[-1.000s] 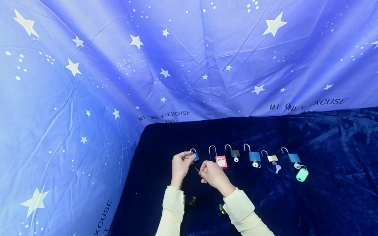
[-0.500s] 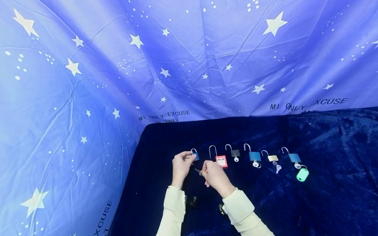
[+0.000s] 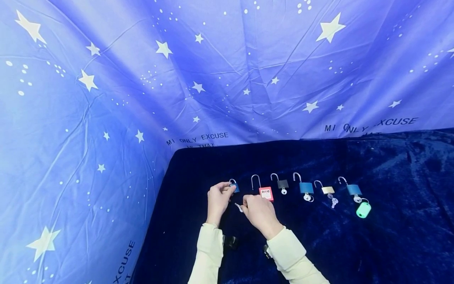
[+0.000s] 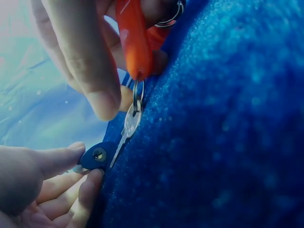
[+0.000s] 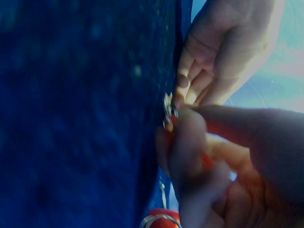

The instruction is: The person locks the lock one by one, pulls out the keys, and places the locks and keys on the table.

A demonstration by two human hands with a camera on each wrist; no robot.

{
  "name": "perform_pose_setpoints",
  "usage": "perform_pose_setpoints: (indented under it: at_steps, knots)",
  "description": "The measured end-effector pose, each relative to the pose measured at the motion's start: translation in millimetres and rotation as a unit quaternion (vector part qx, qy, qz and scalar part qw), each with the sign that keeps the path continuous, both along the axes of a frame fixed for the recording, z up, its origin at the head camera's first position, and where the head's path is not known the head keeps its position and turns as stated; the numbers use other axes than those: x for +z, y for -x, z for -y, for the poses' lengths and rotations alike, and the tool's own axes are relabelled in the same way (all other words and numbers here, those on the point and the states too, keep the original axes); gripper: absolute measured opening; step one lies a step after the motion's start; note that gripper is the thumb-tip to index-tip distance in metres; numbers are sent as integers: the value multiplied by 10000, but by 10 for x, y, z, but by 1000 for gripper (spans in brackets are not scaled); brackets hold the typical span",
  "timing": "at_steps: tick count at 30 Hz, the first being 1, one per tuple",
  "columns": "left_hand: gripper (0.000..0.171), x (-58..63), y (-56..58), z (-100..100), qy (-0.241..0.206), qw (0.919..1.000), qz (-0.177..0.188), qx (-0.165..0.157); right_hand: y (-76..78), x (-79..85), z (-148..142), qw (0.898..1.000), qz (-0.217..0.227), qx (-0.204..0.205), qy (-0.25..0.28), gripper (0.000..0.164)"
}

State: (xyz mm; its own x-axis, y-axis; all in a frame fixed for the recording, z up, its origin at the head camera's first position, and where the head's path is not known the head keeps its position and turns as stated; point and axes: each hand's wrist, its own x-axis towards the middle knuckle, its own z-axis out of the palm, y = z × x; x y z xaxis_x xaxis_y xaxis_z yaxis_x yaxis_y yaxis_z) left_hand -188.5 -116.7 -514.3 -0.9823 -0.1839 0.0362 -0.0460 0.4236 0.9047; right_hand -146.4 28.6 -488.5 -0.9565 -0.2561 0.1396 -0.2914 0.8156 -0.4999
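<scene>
My left hand (image 3: pixel 217 199) pinches a small blue padlock (image 3: pixel 235 187) between thumb and fingers. Its keyhole face (image 4: pixel 99 154) is turned to the left wrist camera. To the right, my right hand (image 3: pixel 260 213) holds an orange key tag (image 4: pixel 133 38) in its fingers. From the tag's ring a silver key (image 4: pixel 132 123) hangs, its blade tip slanting down close beside the padlock and outside the keyhole. In the right wrist view the fingers mostly cover the tag. Just beyond the right hand lies a red padlock (image 3: pixel 266 193), shackle raised.
Rightward in a row lie a black padlock (image 3: pixel 282 184), a blue padlock (image 3: pixel 306 188), a brass padlock (image 3: pixel 328 190) and another blue one (image 3: pixel 353 190) with a green tag (image 3: pixel 363 210). All have raised shackles and keys. Dark blue cloth (image 3: pixel 390 244) covers the table; a starry curtain (image 3: pixel 227 98) stands behind.
The right hand has shifted slightly and its lower fingers have drawn out of sight. More of the key now shows beyond its fingertips. The left hand and padlock have hardly moved.
</scene>
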Motion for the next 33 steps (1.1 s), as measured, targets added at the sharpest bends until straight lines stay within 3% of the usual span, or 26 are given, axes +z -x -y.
perform_pose_setpoints:
  at_steps: [5, 13, 23, 29, 33]
  knots:
    - [28, 7, -9, 3, 108, 9999, 1, 53, -14, 71, -23, 9990, 144, 406, 111, 15]
    - [30, 49, -24, 19, 155, 9999, 9, 27, -73, 210, -93, 9975, 256, 626, -212, 18]
    - [28, 93, -22, 67, 911, 9951, -203, 311, -106, 357, -201, 9955, 532, 572, -542, 16]
    - [25, 141, -26, 61, 780, 9960, -296, 323, -101, 425, -252, 9942, 666, 487, -692, 21]
    - [24, 169, -26, 55, 732, 9962, -376, 290, -97, 448, -286, 9940, 509, 418, -873, 25]
